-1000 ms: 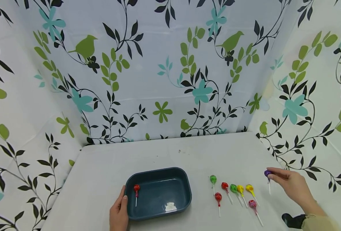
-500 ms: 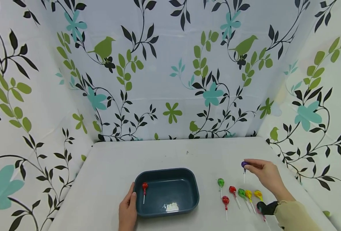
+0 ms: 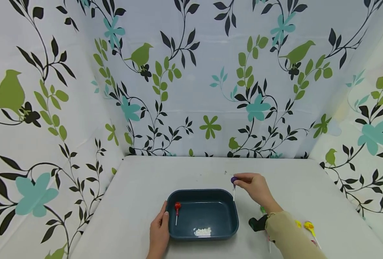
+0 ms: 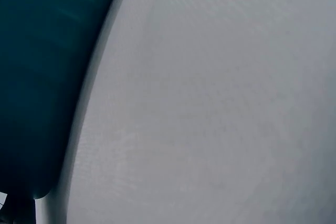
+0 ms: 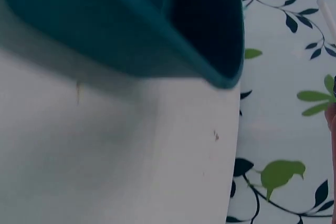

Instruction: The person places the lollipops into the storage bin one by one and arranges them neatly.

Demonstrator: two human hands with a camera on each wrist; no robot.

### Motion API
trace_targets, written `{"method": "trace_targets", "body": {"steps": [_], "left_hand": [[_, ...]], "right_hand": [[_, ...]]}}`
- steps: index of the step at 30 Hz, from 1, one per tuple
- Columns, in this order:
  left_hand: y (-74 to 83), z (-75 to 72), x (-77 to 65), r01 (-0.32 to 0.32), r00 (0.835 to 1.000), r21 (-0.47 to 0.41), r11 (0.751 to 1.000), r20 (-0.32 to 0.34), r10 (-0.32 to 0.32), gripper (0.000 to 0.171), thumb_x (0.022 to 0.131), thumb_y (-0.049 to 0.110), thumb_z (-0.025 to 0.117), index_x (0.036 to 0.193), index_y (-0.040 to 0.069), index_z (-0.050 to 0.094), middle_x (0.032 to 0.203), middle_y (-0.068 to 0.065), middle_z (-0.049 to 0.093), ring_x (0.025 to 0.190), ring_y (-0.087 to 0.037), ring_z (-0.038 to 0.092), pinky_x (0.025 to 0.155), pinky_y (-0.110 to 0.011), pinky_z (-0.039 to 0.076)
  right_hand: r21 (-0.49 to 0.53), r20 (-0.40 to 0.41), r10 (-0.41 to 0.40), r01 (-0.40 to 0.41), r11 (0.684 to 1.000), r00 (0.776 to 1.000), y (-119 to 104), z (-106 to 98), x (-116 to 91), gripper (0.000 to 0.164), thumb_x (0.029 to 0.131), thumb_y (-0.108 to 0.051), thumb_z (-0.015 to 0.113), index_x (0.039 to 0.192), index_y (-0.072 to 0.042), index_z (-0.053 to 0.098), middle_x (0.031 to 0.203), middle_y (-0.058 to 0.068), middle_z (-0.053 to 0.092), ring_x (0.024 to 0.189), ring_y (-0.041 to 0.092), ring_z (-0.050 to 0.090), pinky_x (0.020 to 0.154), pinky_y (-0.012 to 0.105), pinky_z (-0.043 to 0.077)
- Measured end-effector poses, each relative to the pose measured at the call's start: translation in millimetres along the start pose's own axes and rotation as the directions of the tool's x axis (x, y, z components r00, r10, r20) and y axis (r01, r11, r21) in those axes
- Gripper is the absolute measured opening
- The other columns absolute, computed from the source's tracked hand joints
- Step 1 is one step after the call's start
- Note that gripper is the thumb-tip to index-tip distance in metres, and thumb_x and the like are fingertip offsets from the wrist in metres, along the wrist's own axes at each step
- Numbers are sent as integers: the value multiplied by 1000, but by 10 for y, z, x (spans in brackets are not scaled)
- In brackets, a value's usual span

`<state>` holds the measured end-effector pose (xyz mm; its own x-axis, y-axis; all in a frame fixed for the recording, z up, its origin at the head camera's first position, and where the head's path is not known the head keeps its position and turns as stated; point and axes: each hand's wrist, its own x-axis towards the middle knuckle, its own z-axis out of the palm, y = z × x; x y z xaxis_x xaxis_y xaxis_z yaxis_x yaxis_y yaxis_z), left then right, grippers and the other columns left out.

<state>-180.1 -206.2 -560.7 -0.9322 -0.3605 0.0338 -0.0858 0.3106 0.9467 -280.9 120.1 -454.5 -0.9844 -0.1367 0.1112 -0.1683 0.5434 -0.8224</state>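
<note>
Right hand (image 3: 255,187) pinches purple lollipop (image 3: 233,180), stick down, near far right corner of blue tray (image 3: 207,219); left hand (image 3: 159,231) grips tray's left side, red lollipop (image 3: 177,206) inside

Ahead of you is a back wall (image 3: 191,108) of pale patterned sheeting, bluish in the light, flanked by a matching left wall (image 3: 3,144) and a creamier right wall (image 3: 366,118). All three surround you with black leaves (image 3: 228,27), teal flowers (image 3: 257,107), green birds (image 3: 140,55) and thin curling stems. Before you spreads a white tabletop (image 3: 165,172), with a few small dark marks (image 5: 216,136) near its far edge.
</note>
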Motion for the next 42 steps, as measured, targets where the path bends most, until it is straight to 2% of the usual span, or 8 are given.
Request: {"method": "trace_targets", "body": {"steps": [8,12,17,21,29,32,37,42], "left_hand": [[8,-15,-11,5,1000,-25,1000,1,-5,42,109,17,47,151,10,51,154,-9,51,147,-31,43,117,-51,40],[8,-26,-10,-4,1000,-38,999,-1,4,42,109,17,48,150,8,51,154,-9,51,147,-31,43,117,-50,39],[15,-1,-26,-8,1000,-48,999,9,9,43,109,18,47,150,8,51,154,-8,51,147,-31,44,118,-51,38],[22,-10,-33,-7,1000,-54,998,14,7,43,110,20,46,151,9,51,154,-8,51,147,-31,44,118,-51,38],[10,-41,-27,-6,1000,-47,999,-8,6,42,109,21,48,149,9,53,153,-8,52,145,-32,46,118,-52,38],[17,-48,-30,-3,1000,-45,999,-12,3,42,109,21,49,149,9,53,152,-10,53,145,-33,47,118,-53,39],[6,-44,-32,11,1000,-47,999,-7,-11,42,109,21,49,149,9,53,153,-10,53,145,-33,46,118,-54,39],[-10,-32,-17,9,1000,-47,999,-14,-10,42,108,22,50,149,11,54,152,-8,54,144,-32,48,117,-53,40]], "right_hand": [[80,62,-74,69,994,995,-254,648,206,22,92,-10,75,113,-6,79,111,11,77,97,21,75,92,38,63],[73,137,-148,139,988,979,-375,940,241,20,91,-12,76,109,-6,80,107,9,78,93,19,74,87,35,65],[-4,306,-221,234,972,926,-457,1182,236,18,90,-13,78,106,-6,80,100,5,78,90,17,73,84,34,65],[-79,418,-232,290,954,878,-517,1306,274,13,88,-13,80,100,-8,81,93,1,77,84,12,69,78,32,64],[-189,539,-233,386,903,809,-672,1472,333,5,84,-7,83,87,-4,80,78,0,74,66,5,57,61,20,55],[-236,554,-218,403,884,803,-666,1543,341,4,83,-7,83,84,-6,79,75,-1,72,63,5,56,58,19,53],[-331,550,-187,418,846,814,-590,1661,367,7,83,-12,85,80,-11,78,73,-6,70,61,2,55,59,18,53],[-375,533,-191,433,819,824,-593,1730,359,9,83,-11,85,79,-10,77,71,-5,68,60,4,54,57,19,52]]}}
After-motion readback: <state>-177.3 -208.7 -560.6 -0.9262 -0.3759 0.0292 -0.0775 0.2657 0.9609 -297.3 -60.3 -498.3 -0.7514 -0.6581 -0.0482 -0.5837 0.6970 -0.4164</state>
